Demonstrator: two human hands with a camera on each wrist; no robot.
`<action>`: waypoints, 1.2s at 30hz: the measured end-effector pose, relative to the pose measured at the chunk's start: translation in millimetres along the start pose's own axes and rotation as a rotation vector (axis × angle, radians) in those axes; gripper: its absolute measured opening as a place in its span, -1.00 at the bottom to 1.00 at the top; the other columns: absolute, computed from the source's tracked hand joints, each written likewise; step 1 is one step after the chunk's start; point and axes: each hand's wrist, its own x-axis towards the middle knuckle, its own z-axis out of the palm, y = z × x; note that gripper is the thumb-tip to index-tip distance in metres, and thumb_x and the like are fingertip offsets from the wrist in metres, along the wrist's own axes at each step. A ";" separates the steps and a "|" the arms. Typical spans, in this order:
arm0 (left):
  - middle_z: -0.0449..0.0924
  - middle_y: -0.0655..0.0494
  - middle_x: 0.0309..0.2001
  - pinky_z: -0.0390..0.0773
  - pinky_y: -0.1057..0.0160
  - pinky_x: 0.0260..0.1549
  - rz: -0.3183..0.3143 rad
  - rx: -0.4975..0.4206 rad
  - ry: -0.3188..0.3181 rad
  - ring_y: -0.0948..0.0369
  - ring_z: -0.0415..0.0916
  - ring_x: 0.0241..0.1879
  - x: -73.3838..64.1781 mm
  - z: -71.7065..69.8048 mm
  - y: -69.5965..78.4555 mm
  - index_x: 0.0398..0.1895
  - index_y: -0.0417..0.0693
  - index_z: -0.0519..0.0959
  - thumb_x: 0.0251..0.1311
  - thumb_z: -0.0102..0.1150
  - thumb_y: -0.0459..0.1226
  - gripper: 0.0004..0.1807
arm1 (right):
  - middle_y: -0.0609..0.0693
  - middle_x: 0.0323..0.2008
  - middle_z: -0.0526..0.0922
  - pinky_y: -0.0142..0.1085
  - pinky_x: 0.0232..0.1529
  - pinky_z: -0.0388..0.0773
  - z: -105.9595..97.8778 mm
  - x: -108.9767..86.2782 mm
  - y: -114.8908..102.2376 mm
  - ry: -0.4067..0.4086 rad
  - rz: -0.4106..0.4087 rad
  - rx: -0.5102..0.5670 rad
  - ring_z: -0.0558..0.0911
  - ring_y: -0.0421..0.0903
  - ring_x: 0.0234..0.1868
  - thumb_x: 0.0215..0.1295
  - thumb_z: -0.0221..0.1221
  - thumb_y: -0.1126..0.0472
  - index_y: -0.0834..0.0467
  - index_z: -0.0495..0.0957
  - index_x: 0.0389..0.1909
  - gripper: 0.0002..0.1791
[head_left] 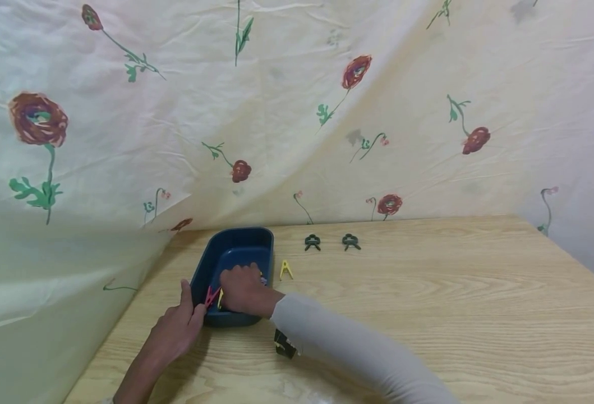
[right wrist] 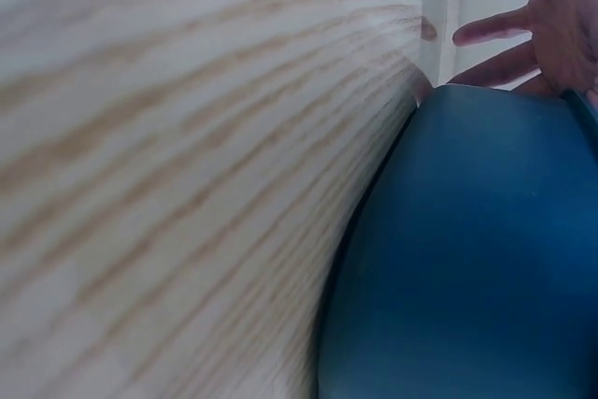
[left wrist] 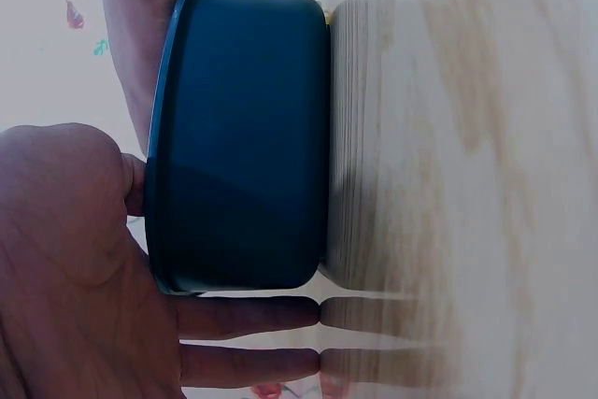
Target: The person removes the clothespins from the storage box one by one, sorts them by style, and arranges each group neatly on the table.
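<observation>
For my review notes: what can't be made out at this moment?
Head: what the right hand holds, if anything; its own back hides that.
Head: the full shape of the dark object, partly covered by the sleeve.
Both wrist views: the inside of the blue tub, hidden by its wall.
Left wrist: part of the left hand, cut off by the left edge.

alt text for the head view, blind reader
A person's right hand is inside a dark blue oblong plastic tub; the left hand touches it. Right of the tub, a yellow plastic clip and two black clamps lie on a pale wooden table.
</observation>
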 end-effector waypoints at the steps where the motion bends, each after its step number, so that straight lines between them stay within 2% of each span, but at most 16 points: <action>1: 0.42 -0.12 -0.32 0.21 0.15 -0.60 0.000 0.000 -0.001 0.05 0.38 -0.48 -0.1 -0.1 0.2 0.53 -0.32 -0.47 0.51 -0.35 -0.06 -0.17 | -0.13 -0.65 0.48 -0.09 -0.10 0.50 -0.5 -0.3 0.1 0.002 0.001 0.003 0.49 -0.14 -0.53 0.28 0.28 0.03 -0.01 0.48 -0.61 -0.69; 6: 0.34 -0.04 -0.45 0.21 0.15 -0.60 -0.005 -0.007 -0.010 0.09 0.30 -0.58 -0.6 -0.1 0.4 0.53 -0.30 -0.48 0.52 -0.37 -0.06 -0.17 | -0.14 -0.68 0.45 -0.11 -0.18 0.48 -2.2 -2.2 1.2 0.022 -0.012 0.007 0.47 -0.15 -0.57 0.27 0.27 0.04 -0.01 0.45 -0.67 -0.65; 9: 0.35 -0.04 -0.43 0.22 0.15 -0.59 -0.004 -0.004 -0.009 0.09 0.31 -0.57 -0.3 -0.1 0.1 0.53 -0.31 -0.48 0.52 -0.37 -0.06 -0.17 | -0.14 -0.70 0.44 -0.12 -0.22 0.48 -4.1 -3.3 2.4 0.039 -0.024 0.010 0.47 -0.16 -0.59 0.27 0.28 0.04 0.00 0.44 -0.68 -0.63; 12: 0.44 -0.13 -0.31 0.24 0.14 -0.58 0.002 0.008 -0.005 0.05 0.40 -0.47 0.4 -0.4 -0.3 0.53 -0.34 -0.45 0.52 -0.35 -0.06 -0.17 | -0.14 -0.71 0.42 -0.13 -0.25 0.46 -5.3 -4.0 3.4 0.050 -0.028 0.018 0.46 -0.17 -0.60 0.26 0.28 0.04 0.00 0.43 -0.70 -0.62; 14: 0.49 -0.26 -0.17 0.26 0.14 -0.54 0.006 0.017 -0.002 0.00 0.44 -0.38 1.0 -0.5 -0.7 0.53 -0.35 -0.44 0.52 -0.34 -0.07 -0.17 | -0.15 -0.71 0.42 -0.13 -0.25 0.46 -4.9 -3.9 4.2 0.052 -0.029 0.031 0.46 -0.17 -0.61 0.26 0.29 0.04 0.00 0.43 -0.70 -0.62; 16: 0.48 -0.37 -0.03 0.28 0.13 -0.51 0.010 0.022 -0.002 -0.04 0.45 -0.31 1.1 -0.7 -1.0 0.53 -0.36 -0.44 0.52 -0.34 -0.06 -0.17 | -0.15 -0.72 0.42 -0.12 -0.24 0.46 -4.2 -3.6 4.8 0.056 -0.029 0.039 0.46 -0.17 -0.61 0.26 0.28 0.04 0.00 0.43 -0.71 -0.61; 19: 0.43 -0.44 0.07 0.28 0.13 -0.51 0.008 0.018 -0.004 -0.05 0.45 -0.29 0.8 -0.6 -1.2 0.53 -0.35 -0.45 0.52 -0.34 -0.06 -0.17 | -0.14 -0.71 0.42 -0.11 -0.24 0.47 -3.8 -3.7 5.6 0.059 -0.034 0.052 0.46 -0.17 -0.61 0.27 0.27 0.05 0.01 0.43 -0.71 -0.61; 26: 0.46 -0.30 -0.10 0.25 0.14 -0.56 0.003 0.016 -0.002 0.00 0.43 -0.38 -0.5 -0.4 -1.0 0.53 -0.35 -0.44 0.52 -0.33 -0.06 -0.17 | -0.13 -0.72 0.44 -0.06 -0.17 0.51 -4.4 -5.6 5.5 0.071 -0.038 0.074 0.47 -0.17 -0.62 0.31 0.25 0.08 0.02 0.44 -0.72 -0.60; 33: 0.37 -0.50 0.20 0.27 0.15 -0.53 0.007 0.022 0.007 -0.06 0.45 -0.27 -0.4 1.1 -2.0 0.54 -0.36 -0.42 0.52 -0.32 -0.06 -0.17 | -0.13 -0.73 0.41 -0.06 -0.18 0.51 -3.5 -6.3 5.7 0.082 -0.031 0.074 0.46 -0.17 -0.62 0.27 0.27 0.06 0.02 0.42 -0.74 -0.59; 36: 0.42 -0.44 0.11 0.25 0.15 -0.55 0.004 0.010 -0.003 -0.01 0.43 -0.37 -0.5 1.5 -2.0 0.54 -0.32 -0.45 0.52 -0.34 -0.05 -0.17 | -0.15 -0.75 0.37 -0.12 -0.30 0.48 -3.2 -6.6 6.1 0.101 -0.023 0.049 0.45 -0.17 -0.64 0.24 0.28 0.04 0.01 0.38 -0.77 -0.56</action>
